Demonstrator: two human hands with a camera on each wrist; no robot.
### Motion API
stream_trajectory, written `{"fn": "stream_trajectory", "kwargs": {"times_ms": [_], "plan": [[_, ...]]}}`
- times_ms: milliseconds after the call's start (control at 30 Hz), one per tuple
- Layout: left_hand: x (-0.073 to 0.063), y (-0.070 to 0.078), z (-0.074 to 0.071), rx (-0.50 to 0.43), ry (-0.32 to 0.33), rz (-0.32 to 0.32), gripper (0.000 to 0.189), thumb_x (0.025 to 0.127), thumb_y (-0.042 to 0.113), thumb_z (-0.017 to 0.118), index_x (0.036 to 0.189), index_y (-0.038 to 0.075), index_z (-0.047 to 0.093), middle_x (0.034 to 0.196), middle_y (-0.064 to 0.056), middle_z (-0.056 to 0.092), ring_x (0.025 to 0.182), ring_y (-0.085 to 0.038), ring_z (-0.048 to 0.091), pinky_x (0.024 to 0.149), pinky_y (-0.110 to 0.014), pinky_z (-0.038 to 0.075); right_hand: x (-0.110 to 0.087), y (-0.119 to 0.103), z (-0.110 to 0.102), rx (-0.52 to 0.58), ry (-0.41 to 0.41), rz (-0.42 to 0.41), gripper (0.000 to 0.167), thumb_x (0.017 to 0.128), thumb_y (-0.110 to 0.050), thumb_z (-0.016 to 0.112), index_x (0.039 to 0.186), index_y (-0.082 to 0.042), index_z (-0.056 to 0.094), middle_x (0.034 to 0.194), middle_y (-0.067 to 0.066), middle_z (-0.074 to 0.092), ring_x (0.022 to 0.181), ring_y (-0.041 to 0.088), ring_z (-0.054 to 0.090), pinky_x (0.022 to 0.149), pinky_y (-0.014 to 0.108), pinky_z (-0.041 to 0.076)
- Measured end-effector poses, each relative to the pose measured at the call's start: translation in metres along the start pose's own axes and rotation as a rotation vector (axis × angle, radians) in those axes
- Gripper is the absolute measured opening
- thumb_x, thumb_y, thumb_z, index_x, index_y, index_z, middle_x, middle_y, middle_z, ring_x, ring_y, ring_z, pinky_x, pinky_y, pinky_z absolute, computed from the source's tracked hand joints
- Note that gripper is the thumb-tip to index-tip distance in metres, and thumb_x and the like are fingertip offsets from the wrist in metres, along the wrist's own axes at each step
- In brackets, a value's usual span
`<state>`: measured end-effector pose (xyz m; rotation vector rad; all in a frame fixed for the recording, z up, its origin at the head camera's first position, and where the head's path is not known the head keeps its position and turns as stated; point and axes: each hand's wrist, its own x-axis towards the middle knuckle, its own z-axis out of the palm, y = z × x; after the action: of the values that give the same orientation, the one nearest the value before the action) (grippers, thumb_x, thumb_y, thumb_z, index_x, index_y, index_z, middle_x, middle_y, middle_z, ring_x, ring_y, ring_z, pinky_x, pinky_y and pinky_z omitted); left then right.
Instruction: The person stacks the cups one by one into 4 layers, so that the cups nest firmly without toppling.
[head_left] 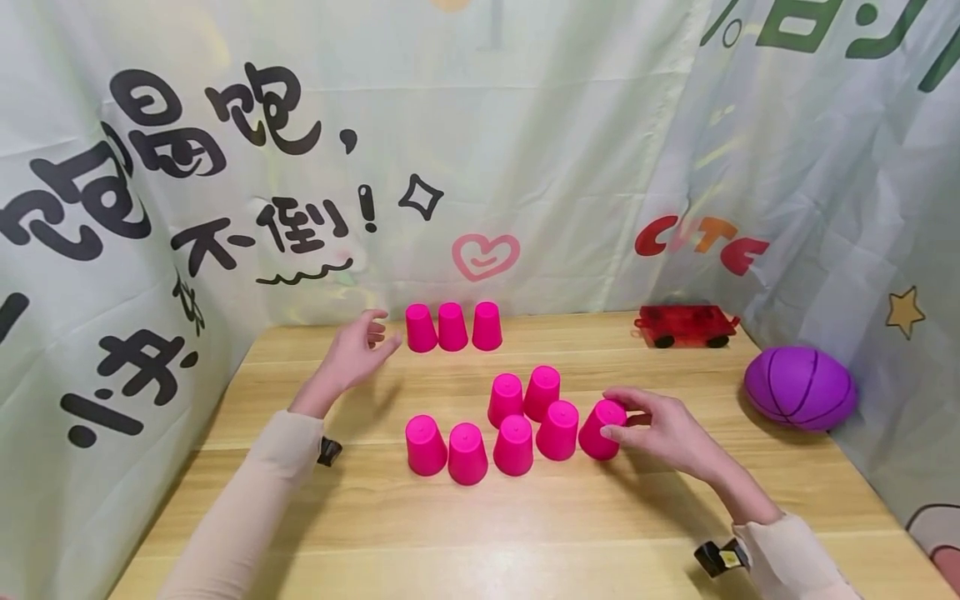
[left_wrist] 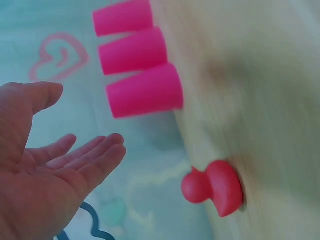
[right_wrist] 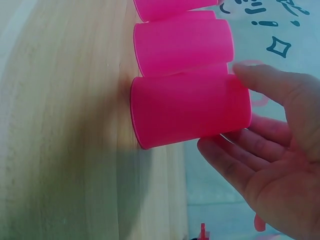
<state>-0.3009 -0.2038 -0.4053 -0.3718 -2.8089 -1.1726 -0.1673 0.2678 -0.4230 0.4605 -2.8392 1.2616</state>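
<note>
Near the right end of the front row, my right hand holds the last pink cup, thumb on its near side and fingers round the far side. That cup stands upside down beside its neighbour in the right wrist view. The rest of the front row, several upside-down pink cups, stretches leftward. Two more pink cups stand just behind. At the back edge are three pink cups. My left hand hovers left of these, holding nothing, fingers loosely bent, palm turned toward them.
A red duck-shaped toy sits by the back edge near my left hand, hidden from the head view. At the back right stands a red toy car, with a purple ball nearer. Printed curtains enclose the wooden table.
</note>
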Motion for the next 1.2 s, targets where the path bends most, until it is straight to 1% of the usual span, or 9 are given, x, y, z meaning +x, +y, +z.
{"fn": "stream_trajectory", "kwargs": {"times_ms": [100, 167, 333, 467, 567, 700, 833, 1000, 1200], "plan": [[-0.018, 0.008, 0.002, -0.024, -0.007, 0.048, 0.057, 0.100, 0.027, 0.072, 0.146, 0.001, 0.052, 0.131, -0.031, 0.068, 0.118, -0.045, 0.071, 0.104, -0.057, 0.056, 0.003, 0.001, -0.001, -0.024, -0.009, 0.000, 0.056, 0.089, -0.023, 0.086, 0.133, 0.004, 0.066, 0.122, 0.016, 0.075, 0.109, 0.033, 0.074, 0.090, 0.047, 0.063], [-0.029, 0.014, 0.004, -0.039, -0.026, 0.075, 0.054, 0.100, 0.026, 0.073, 0.145, 0.002, 0.055, 0.129, -0.029, 0.070, 0.116, -0.042, 0.072, 0.104, -0.055, 0.057, 0.006, 0.001, -0.003, -0.047, -0.005, -0.005, 0.055, 0.088, -0.025, 0.087, 0.132, 0.002, 0.067, 0.120, 0.015, 0.076, 0.109, 0.032, 0.074, 0.091, 0.048, 0.063], [-0.053, 0.027, 0.008, -0.055, -0.072, 0.141, 0.048, 0.098, 0.025, 0.076, 0.140, 0.006, 0.060, 0.122, -0.020, 0.075, 0.110, -0.034, 0.075, 0.102, -0.052, 0.059, 0.024, -0.002, -0.010, -0.081, -0.001, 0.000, 0.057, 0.090, -0.032, 0.085, 0.134, -0.001, 0.067, 0.122, 0.015, 0.075, 0.111, 0.032, 0.073, 0.091, 0.046, 0.063], [-0.069, 0.031, 0.011, -0.055, -0.109, 0.167, 0.046, 0.098, 0.027, 0.075, 0.138, 0.009, 0.062, 0.119, -0.013, 0.076, 0.109, -0.028, 0.075, 0.101, -0.051, 0.059, 0.040, -0.002, -0.013, -0.079, 0.003, -0.001, 0.057, 0.092, -0.029, 0.084, 0.136, 0.002, 0.065, 0.123, 0.018, 0.074, 0.111, 0.034, 0.073, 0.089, 0.040, 0.064], [-0.080, 0.031, 0.014, -0.058, -0.147, 0.186, 0.045, 0.098, 0.026, 0.075, 0.138, 0.009, 0.063, 0.120, -0.011, 0.076, 0.110, -0.027, 0.074, 0.101, -0.050, 0.059, 0.051, -0.003, -0.013, -0.066, 0.009, -0.008, 0.058, 0.092, -0.026, 0.083, 0.136, 0.004, 0.063, 0.123, 0.021, 0.073, 0.110, 0.036, 0.073, 0.086, 0.037, 0.065], [-0.091, 0.031, 0.018, -0.079, -0.193, 0.207, 0.046, 0.098, 0.026, 0.076, 0.139, 0.009, 0.063, 0.123, -0.011, 0.075, 0.112, -0.029, 0.074, 0.102, -0.050, 0.059, 0.064, -0.004, -0.011, -0.056, 0.011, -0.008, 0.058, 0.092, -0.025, 0.083, 0.137, 0.005, 0.063, 0.124, 0.023, 0.072, 0.110, 0.039, 0.073, 0.085, 0.038, 0.065], [-0.099, 0.030, 0.020, -0.081, -0.224, 0.228, 0.050, 0.097, 0.031, 0.077, 0.139, 0.009, 0.063, 0.125, -0.011, 0.075, 0.113, -0.031, 0.074, 0.101, -0.051, 0.059, 0.077, -0.007, -0.010, -0.061, 0.007, -0.011, 0.056, 0.092, -0.024, 0.082, 0.137, 0.004, 0.063, 0.124, 0.023, 0.072, 0.111, 0.040, 0.073, 0.086, 0.040, 0.065], [-0.106, 0.029, 0.024, -0.057, -0.249, 0.244, 0.051, 0.096, 0.033, 0.078, 0.139, 0.010, 0.064, 0.127, -0.007, 0.075, 0.113, -0.025, 0.074, 0.099, -0.049, 0.060, 0.095, -0.010, -0.008, -0.088, 0.008, -0.003, 0.058, 0.093, -0.026, 0.082, 0.138, 0.003, 0.062, 0.124, 0.023, 0.072, 0.112, 0.041, 0.073, 0.087, 0.044, 0.065], [-0.112, 0.027, 0.029, -0.033, -0.264, 0.256, 0.054, 0.094, 0.033, 0.080, 0.139, 0.010, 0.064, 0.124, -0.003, 0.076, 0.111, -0.022, 0.074, 0.096, -0.046, 0.062, 0.119, -0.015, -0.002, -0.117, 0.010, 0.009, 0.058, 0.093, -0.029, 0.081, 0.140, 0.000, 0.063, 0.125, 0.021, 0.072, 0.117, 0.039, 0.069, 0.094, 0.050, 0.062]]}}
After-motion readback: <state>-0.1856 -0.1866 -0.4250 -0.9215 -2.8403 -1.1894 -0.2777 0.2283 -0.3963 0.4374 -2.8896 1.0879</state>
